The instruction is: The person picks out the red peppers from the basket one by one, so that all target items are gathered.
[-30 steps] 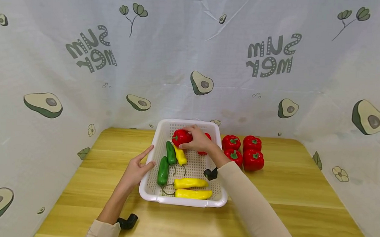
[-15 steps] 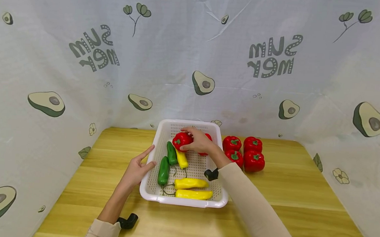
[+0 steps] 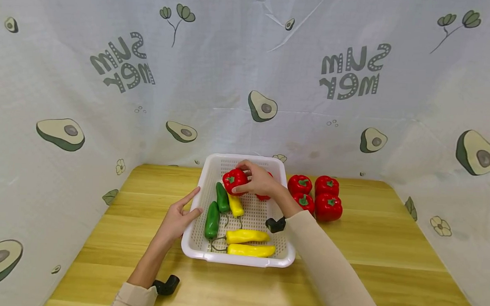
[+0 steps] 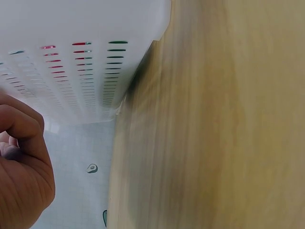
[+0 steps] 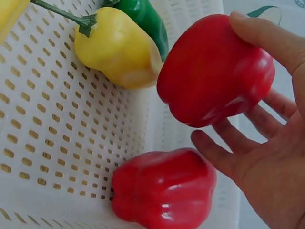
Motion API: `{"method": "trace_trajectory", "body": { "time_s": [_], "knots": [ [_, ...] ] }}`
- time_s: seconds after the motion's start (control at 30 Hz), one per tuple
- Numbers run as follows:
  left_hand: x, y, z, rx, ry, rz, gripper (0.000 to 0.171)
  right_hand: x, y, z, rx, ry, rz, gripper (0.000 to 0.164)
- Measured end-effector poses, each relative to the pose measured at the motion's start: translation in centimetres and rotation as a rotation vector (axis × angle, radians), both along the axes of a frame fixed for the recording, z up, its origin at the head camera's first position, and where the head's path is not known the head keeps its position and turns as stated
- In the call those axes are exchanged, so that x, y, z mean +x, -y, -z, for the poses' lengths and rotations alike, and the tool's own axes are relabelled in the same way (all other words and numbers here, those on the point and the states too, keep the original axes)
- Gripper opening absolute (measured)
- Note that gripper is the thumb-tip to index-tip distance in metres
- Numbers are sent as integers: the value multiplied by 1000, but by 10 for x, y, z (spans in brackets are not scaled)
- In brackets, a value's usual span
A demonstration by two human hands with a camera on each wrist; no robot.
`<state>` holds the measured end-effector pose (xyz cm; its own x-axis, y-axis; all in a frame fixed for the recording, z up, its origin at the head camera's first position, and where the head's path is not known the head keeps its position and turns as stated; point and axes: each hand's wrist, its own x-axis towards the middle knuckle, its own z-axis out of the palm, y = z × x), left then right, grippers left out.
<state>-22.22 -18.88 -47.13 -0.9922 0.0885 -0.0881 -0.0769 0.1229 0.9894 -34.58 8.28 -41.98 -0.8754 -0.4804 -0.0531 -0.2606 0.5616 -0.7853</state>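
Note:
In the head view my right hand holds a red bell pepper over the far left part of a white plastic basket. The right wrist view has the thumb on one side of this pepper and the fingers spread on the other. Below it, a second red bell pepper lies in the basket. My left hand grips the basket's left rim, thumb over the edge and index finger stretched along it. Also in the basket are two green peppers and three long yellow peppers, one partly covered by the held pepper.
Several red bell peppers stand grouped on the wooden table, right of the basket and near my right forearm. A pale curtain printed with avocados hangs behind the table and along its sides.
The red bell pepper in my right hand dipped slightly, then rose a little. The yellow pepper beneath it has shifted a bit nearer to me. My left hand keeps its place on the rim.

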Motion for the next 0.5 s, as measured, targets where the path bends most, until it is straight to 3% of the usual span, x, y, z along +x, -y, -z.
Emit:
{"method": "trace_trajectory", "body": {
  "time_s": [0.2, 0.5],
  "knots": [
    [-2, -1, 1, -2, -2, -2, 69, 6, -4, -6, -17, -18, -10, 83],
    [-4, 0, 2, -2, 7, 2, 68, 22, -9, -26, -82, -61, -32, 74]
  ]
}}
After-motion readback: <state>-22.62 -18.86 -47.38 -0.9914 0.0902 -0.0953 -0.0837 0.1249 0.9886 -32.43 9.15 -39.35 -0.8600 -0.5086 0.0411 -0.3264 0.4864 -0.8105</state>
